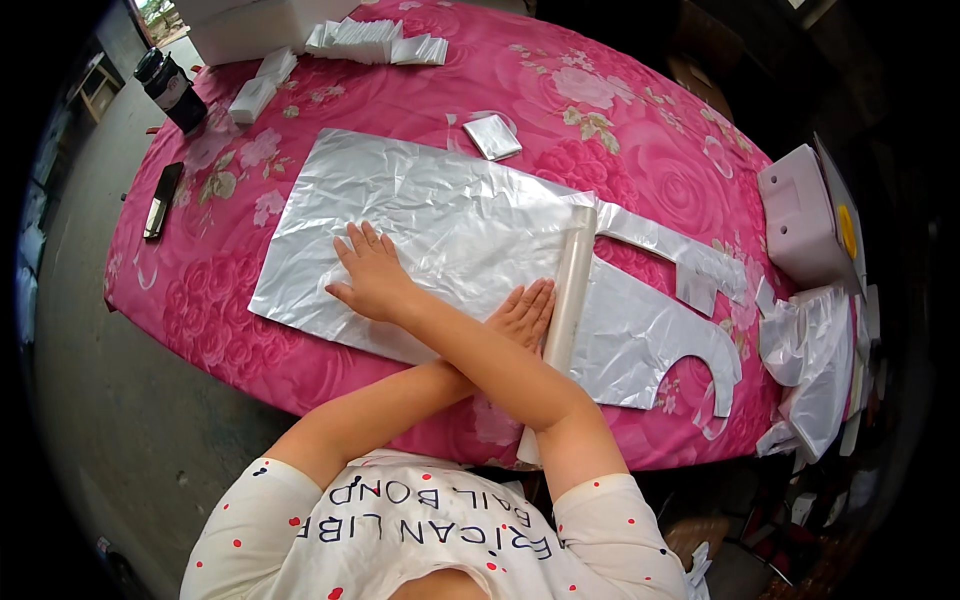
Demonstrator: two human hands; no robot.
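Note:
A thin silvery plastic apron [440, 190] lies spread over the table, wrinkled on its wide part, with straps and a curved cut-out at the right. A pale roller tube [571, 290] lies across it from front to back. My forearms cross, the right one over the left. My left hand [524, 314] rests flat on the plastic, its fingers stretched out close beside the tube; whether they touch it I cannot tell. Farther left, my right hand [373, 275] presses flat on the sheet with fingers spread. Neither hand grips anything.
A pink flowered cloth [225, 320] covers the table. Behind the apron lies a small folded silvery packet [492, 137]. Folded white packets [360, 42] sit by a white box [255, 25]. A dark bottle [172, 90] and a phone [163, 200] are left; plastic bags [815, 360] and a pinkish-white case [805, 220] right.

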